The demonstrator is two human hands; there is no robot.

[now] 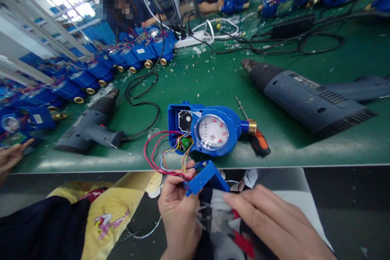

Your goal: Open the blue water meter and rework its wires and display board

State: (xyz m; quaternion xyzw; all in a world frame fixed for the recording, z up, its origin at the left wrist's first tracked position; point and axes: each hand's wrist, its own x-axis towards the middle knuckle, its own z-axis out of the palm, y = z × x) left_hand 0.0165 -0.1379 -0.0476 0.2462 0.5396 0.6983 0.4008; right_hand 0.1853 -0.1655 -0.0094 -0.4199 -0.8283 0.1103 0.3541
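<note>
My left hand (181, 207) is closed around a small blue plastic cover (203, 178), held just past the table's front edge. Red, black, yellow and white wires (155, 154) run from that cover to a blue water meter (213, 130) lying on the table. The meter has a clear round dial, an open box on its left and a brass threaded end on its right. My right hand (268, 219) is closed at lower right on a red-handled tool (242, 243). Motion blur smears this tool, so its exact kind is unclear; its front end is close to my left hand.
Heat guns lie left (91, 124) and right (307, 97). A screwdriver (258, 143) rests partly behind the brass end. Several blue meters (137, 55) line the left side. Cables and a power strip (190, 39) lie at the back. Co-workers sit opposite and at left.
</note>
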